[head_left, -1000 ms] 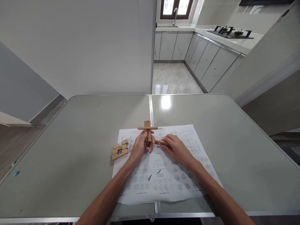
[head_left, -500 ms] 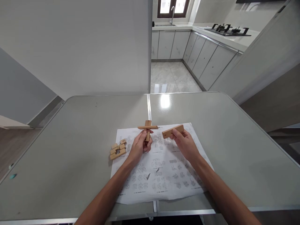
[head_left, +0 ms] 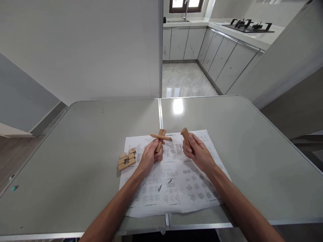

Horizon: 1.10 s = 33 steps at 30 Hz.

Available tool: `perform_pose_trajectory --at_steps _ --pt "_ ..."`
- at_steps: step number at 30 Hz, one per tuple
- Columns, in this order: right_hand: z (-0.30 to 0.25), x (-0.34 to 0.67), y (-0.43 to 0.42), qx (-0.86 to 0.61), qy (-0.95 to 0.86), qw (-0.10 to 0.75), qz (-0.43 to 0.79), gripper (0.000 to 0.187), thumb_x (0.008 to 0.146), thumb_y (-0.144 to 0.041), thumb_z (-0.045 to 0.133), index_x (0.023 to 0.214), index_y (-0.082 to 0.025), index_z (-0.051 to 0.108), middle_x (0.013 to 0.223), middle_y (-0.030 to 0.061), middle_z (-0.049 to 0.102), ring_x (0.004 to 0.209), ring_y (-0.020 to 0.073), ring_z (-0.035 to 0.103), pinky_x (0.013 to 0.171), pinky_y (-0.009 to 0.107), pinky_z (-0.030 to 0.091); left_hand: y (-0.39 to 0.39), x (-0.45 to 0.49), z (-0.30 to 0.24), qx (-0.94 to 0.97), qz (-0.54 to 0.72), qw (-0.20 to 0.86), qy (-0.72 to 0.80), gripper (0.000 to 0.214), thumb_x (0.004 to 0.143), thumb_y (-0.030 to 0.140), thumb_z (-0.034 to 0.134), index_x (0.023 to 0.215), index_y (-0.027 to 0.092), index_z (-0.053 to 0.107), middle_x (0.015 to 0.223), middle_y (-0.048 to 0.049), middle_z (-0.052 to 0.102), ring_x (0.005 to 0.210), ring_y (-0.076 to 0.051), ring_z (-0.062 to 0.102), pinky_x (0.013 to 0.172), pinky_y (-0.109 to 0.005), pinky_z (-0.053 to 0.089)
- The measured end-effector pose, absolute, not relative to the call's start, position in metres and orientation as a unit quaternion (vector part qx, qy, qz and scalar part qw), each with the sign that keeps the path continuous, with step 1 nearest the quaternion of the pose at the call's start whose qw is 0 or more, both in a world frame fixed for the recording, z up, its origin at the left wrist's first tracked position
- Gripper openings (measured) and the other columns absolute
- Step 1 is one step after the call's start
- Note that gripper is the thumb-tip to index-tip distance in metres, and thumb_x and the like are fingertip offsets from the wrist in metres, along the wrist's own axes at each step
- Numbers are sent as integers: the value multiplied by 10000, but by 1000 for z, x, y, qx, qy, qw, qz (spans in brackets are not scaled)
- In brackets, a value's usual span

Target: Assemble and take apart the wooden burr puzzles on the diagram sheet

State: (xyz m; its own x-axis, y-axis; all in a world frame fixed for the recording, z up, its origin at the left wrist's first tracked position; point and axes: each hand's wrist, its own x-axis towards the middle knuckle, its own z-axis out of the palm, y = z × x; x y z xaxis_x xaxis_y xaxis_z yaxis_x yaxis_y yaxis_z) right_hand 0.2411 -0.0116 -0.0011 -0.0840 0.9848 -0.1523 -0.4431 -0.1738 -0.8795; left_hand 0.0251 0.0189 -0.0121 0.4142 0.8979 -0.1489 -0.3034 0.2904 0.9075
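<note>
A cross-shaped assembly of light-brown wooden bars (head_left: 161,137) is held over the far part of a large white printed paper sheet (head_left: 141,211). Its lower bar is pinched between the thumb and fingers of the left hand (head_left: 150,157), by which part of the joint is hidden. A single light-brown wooden block (head_left: 185,135) is gripped by the right hand (head_left: 198,153), the thumb pressed along its side and the fingers curled beneath; its free end is tilted up and to the left, apart from the assembly.

A flat cluster of small pale-wood notched pieces (head_left: 127,161) is set across the paper's left edge, near the left hand. Two small dark marks (head_left: 159,188) are seen on the sheet, between the forearms. The right edge of the sheet is partly covered by the right forearm (head_left: 227,190).

The sheet is laid on a grey-green table with a metal rim (head_left: 68,174), crossed by a pale metal seam (head_left: 160,112). A small teal object (head_left: 14,188), too small to be identified, is seen near the table's left edge. Beyond, white cabinets (head_left: 179,43) and a black gas hob (head_left: 248,27) are shown.
</note>
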Motion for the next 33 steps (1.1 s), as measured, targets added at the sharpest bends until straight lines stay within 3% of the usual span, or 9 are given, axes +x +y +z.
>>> perform_pose_trajectory --at_steps 10,18,26,30,33 --pt "-7 233 -18 -336 -453 500 657 302 1054 -512 632 1221 -262 653 642 -77 424 524 111 340 536 284 327 14 28 -8 425 332 790 292 377 1028 542 551 938 178 593 532 114 267 445 -78 172 428 -196 265" --pt "-10 232 -20 -343 -530 458 627 405 1077 -530 572 1344 -236 647 624 -71 483 520 121 423 583 308 398 15 26 -9 446 317 786 288 396 1057 551 508 935 181 580 532 110 262 457 -87 185 455 -214 293" --pt "-16 227 -21 -372 -510 462 623 469 1047 -564 607 1408 -267 566 627 -72 498 520 132 436 579 310 416 16 25 -7 402 294 829 253 449 1056 565 517 786 208 481 539 110 222 448 -81 152 446 -207 308" --pt "-11 225 -20 -368 -490 473 633 397 1064 -536 589 1372 -292 532 727 -53 572 535 120 482 583 305 446 20 21 -5 371 320 835 249 466 1046 535 536 731 214 415 542 108 192 448 -75 135 441 -189 288" --pt "-9 222 -18 -352 -489 469 646 340 1067 -533 579 1289 -278 545 889 -7 644 583 127 582 549 294 447 19 21 -5 385 332 818 270 450 1036 549 541 754 210 451 539 116 192 437 -68 133 426 -186 282"
